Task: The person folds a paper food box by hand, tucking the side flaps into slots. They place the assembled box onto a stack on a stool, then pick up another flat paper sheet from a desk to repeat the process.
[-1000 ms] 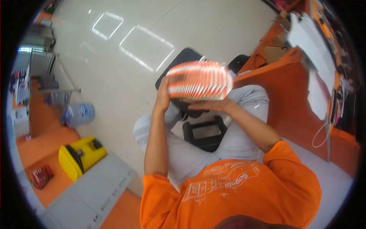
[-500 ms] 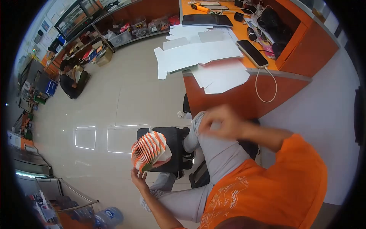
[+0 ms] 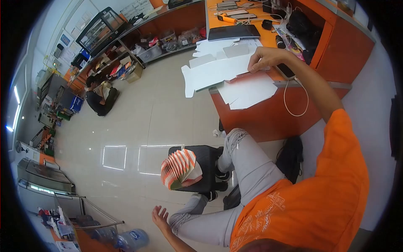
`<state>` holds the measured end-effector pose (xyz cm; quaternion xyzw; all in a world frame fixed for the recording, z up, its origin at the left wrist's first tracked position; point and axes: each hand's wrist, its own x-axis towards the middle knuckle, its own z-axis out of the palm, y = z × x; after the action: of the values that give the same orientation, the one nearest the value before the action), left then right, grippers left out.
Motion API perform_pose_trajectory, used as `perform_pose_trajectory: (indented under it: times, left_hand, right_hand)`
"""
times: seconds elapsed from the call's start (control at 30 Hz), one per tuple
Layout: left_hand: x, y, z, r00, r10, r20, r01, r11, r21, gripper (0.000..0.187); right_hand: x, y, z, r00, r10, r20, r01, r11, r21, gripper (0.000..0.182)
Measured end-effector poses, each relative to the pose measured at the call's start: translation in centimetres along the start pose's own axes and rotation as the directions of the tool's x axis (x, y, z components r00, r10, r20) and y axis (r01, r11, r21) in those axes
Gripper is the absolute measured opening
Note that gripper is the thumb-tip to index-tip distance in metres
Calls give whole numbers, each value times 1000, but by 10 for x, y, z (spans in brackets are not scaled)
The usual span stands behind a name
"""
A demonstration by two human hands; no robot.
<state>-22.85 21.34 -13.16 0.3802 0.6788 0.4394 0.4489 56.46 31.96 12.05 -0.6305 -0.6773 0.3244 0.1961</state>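
My right hand (image 3: 266, 59) reaches over the orange desk, thumb and fingers pinched at the right end of a white die-cut cardboard sheet (image 3: 224, 69). More white sheets (image 3: 252, 90) lie under and beside it, overhanging the front edge. My left hand (image 3: 161, 218) is held low by my knee, fingers apart and holding nothing. Beyond it, a fanned, pleated orange-and-white paper piece (image 3: 179, 168) rests on a black stool (image 3: 206, 164), apart from the hand.
On the desk (image 3: 273, 75) are a dark tablet-like slab (image 3: 234, 32), a phone (image 3: 286, 71) with a hanging white cable, and an orange tool (image 3: 226, 18). Another person (image 3: 98, 96) sits on the floor at far left. Water bottles (image 3: 132, 240) stand at lower left.
My right hand has moved from above my knee up to the white sheet on the desk. My left hand has drawn away from the pleated paper. The view has shifted somewhat.
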Motion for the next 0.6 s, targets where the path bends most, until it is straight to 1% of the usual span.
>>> perform_pose_trajectory:
  times: [0.03,0.07,0.1,0.13,0.2,0.27,0.3,0.33,0.37,0.4,0.43,0.47,0.5,0.53,0.57,0.6]
  left_hand:
    - [-4,-3,-9,1000,1,0,-1,1000,5,57]
    - [-8,-6,-17,1000,-23,-21,23,1000,17,62]
    - [-10,-10,-22,998,-46,-42,47,999,26,67]
    - [-12,-14,-24,995,-69,-69,69,998,6,68]
    - [-11,-20,-28,995,-67,-69,66,998,-16,68]
    - [-10,-24,-30,995,-63,-74,60,997,-40,67]
    - [-14,-17,-25,995,-47,-89,44,998,-34,65]
    - [-15,-12,-20,994,-31,-103,28,999,-29,63]
    - [-15,-8,-17,994,-29,-106,25,999,-34,63]
    - [-14,-6,-14,993,8,-119,-11,1000,-23,56]
    - [-13,-1,-10,990,46,-131,-48,999,-12,49]
    - [-13,5,-4,990,49,-130,-51,999,-13,49]
    - [-15,14,3,987,79,-141,-81,997,-10,44]
    - [-17,22,7,982,110,-151,-113,994,-9,40]
    - [-16,25,5,983,115,-142,-118,993,-17,40]
    - [-10,25,2,969,179,-171,-177,984,28,42]
  right_hand:
    - [1,1,-1,1000,24,5,-24,1000,14,30]
    - [2,3,-1,999,49,9,-49,998,27,30]
    - [3,4,-2,999,50,8,-51,998,28,30]
    - [4,5,-3,999,48,18,-49,998,28,30]
    - [4,5,-5,999,46,28,-46,999,24,30]
    - [4,1,-7,997,75,-19,-76,995,-68,29]
    - [6,2,-5,997,70,-19,-71,995,-71,29]
    - [8,2,-1,985,-81,-153,44,971,-234,28]
    - [10,2,1,934,-248,-257,129,906,-404,29]
    - [13,2,4,933,-252,-258,132,904,-406,29]
    - [16,-1,6,859,-285,-426,66,886,-459,27]
    - [16,-4,8,753,-319,-576,-10,869,-494,25]
    - [15,-6,9,750,-321,-578,-10,869,-496,25]
    - [13,-8,8,704,-334,-627,-4,881,-473,24]
    - [7,-10,5,652,-344,-676,-2,890,-455,24]
    - [1,-16,3,644,-344,-683,-23,884,-467,24]
